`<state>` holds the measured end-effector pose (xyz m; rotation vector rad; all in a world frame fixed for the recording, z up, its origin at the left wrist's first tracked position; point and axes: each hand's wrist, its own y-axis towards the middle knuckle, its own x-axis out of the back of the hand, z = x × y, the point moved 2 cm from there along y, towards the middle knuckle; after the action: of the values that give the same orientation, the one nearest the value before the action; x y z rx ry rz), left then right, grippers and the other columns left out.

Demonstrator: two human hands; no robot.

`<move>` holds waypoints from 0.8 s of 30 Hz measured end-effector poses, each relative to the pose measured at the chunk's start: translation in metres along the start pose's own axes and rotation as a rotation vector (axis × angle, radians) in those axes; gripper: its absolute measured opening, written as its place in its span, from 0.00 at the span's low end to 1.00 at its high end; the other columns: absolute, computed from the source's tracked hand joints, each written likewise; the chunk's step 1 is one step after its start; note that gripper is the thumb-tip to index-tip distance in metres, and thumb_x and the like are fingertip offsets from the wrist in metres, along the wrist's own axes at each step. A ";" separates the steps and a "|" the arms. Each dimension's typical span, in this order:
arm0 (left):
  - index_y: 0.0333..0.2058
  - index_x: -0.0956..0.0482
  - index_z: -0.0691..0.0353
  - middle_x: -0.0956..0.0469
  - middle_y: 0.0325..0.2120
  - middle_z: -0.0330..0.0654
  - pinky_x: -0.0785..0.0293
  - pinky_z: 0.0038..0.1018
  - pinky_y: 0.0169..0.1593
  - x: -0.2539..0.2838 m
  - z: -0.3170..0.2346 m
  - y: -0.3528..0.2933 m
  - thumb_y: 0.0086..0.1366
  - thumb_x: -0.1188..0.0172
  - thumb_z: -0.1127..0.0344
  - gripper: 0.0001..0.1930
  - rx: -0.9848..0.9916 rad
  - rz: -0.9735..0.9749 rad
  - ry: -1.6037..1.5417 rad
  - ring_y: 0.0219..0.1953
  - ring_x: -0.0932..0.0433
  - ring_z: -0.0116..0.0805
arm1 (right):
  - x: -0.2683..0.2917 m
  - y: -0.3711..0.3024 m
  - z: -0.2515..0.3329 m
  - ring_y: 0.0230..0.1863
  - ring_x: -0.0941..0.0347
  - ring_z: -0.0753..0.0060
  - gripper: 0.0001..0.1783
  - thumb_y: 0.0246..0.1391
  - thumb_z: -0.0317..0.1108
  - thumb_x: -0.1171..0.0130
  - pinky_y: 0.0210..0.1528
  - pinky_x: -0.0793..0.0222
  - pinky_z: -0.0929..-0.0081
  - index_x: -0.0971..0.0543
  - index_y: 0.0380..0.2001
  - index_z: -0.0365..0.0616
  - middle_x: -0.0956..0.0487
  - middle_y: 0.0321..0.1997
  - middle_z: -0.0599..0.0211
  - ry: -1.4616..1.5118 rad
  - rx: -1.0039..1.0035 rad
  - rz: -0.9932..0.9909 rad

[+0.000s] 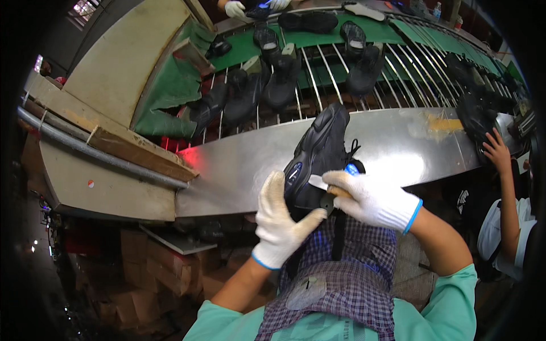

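A black sneaker (319,149) stands toe-up against the edge of a shiny metal table (239,165). My left hand (278,219), in a white knit glove, grips the shoe's heel and side from below. My right hand (372,199), also gloved, presses a small flat tool (327,186) with a pale blade and wooden handle against the shoe's side near the collar. A checked apron covers my lap beneath both hands.
Several black shoes (273,79) rest on a wire-rod conveyor (341,74) with green lining behind the table. Another person's bare hand (496,150) touches a shoe at the right. Gloved hands (236,8) work at the far top. Cardboard boxes (165,267) lie below left.
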<state>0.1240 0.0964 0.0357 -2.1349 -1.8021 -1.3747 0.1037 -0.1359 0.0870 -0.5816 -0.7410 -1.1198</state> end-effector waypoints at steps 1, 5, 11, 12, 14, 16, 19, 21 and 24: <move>0.74 0.48 0.76 0.42 0.70 0.71 0.30 0.54 0.70 -0.010 -0.003 -0.005 0.48 0.14 0.50 0.66 -0.035 0.021 0.228 0.70 0.35 0.68 | -0.001 0.005 -0.002 0.38 0.13 0.43 0.28 0.67 0.38 0.39 0.43 0.16 0.55 0.29 0.67 0.43 0.13 0.39 0.47 0.003 0.045 -0.005; 0.74 0.45 0.74 0.37 0.64 0.65 0.26 0.55 0.66 -0.038 0.003 -0.010 0.46 0.15 0.46 0.66 0.194 -0.145 0.322 0.63 0.30 0.65 | -0.028 0.010 0.005 0.30 0.14 0.45 0.27 0.67 0.39 0.38 0.33 0.17 0.53 0.29 0.65 0.41 0.14 0.31 0.48 -0.102 0.079 -0.072; 0.68 0.36 0.75 0.30 0.56 0.63 0.23 0.53 0.59 -0.032 0.007 0.010 0.49 0.17 0.50 0.55 0.055 -0.175 0.365 0.56 0.26 0.62 | -0.052 0.011 -0.012 0.32 0.30 0.81 0.34 0.71 0.38 0.38 0.30 0.27 0.79 0.35 0.74 0.38 0.22 0.47 0.62 1.200 -0.404 0.169; 0.69 0.36 0.74 0.30 0.57 0.63 0.23 0.53 0.59 -0.032 0.010 0.010 0.48 0.16 0.51 0.56 0.067 -0.160 0.356 0.57 0.25 0.63 | -0.046 0.015 -0.012 0.45 0.13 0.60 0.33 0.69 0.37 0.40 0.39 0.17 0.64 0.34 0.72 0.34 0.16 0.53 0.51 1.062 -0.386 0.178; 0.69 0.36 0.74 0.29 0.57 0.64 0.23 0.53 0.60 -0.032 0.008 0.013 0.48 0.16 0.52 0.56 0.050 -0.144 0.354 0.57 0.25 0.63 | -0.046 0.017 -0.029 0.41 0.12 0.55 0.32 0.68 0.38 0.38 0.38 0.17 0.58 0.32 0.70 0.38 0.15 0.47 0.44 0.270 0.218 -0.217; 0.68 0.35 0.74 0.29 0.57 0.64 0.23 0.53 0.60 -0.029 0.009 0.012 0.48 0.15 0.53 0.55 0.028 -0.152 0.381 0.56 0.25 0.64 | -0.016 0.013 0.002 0.31 0.14 0.47 0.25 0.68 0.38 0.39 0.32 0.18 0.52 0.29 0.64 0.42 0.14 0.31 0.49 -0.086 0.096 -0.076; 0.67 0.34 0.74 0.28 0.56 0.64 0.22 0.52 0.59 -0.033 0.012 0.012 0.50 0.17 0.48 0.54 0.019 -0.175 0.390 0.55 0.24 0.63 | -0.019 0.019 0.011 0.25 0.16 0.45 0.26 0.67 0.35 0.39 0.26 0.20 0.51 0.30 0.65 0.43 0.15 0.28 0.51 -0.132 0.092 -0.053; 0.66 0.33 0.75 0.27 0.55 0.62 0.21 0.52 0.58 -0.033 0.014 0.015 0.52 0.19 0.43 0.54 -0.012 -0.204 0.437 0.54 0.23 0.63 | -0.030 0.013 0.028 0.22 0.17 0.46 0.27 0.64 0.33 0.39 0.23 0.22 0.51 0.30 0.64 0.41 0.18 0.22 0.52 -0.096 0.085 -0.063; 0.65 0.31 0.77 0.27 0.55 0.62 0.19 0.50 0.56 -0.034 0.020 0.010 0.52 0.21 0.39 0.54 -0.062 -0.219 0.427 0.54 0.22 0.63 | -0.047 -0.014 0.048 0.18 0.20 0.46 0.30 0.64 0.34 0.40 0.17 0.26 0.49 0.35 0.66 0.40 0.19 0.24 0.50 -0.277 0.117 0.022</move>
<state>0.1457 0.0772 0.0073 -1.5366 -1.8682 -1.7868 0.0680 -0.0774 0.0818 -0.6511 -1.0294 -0.9790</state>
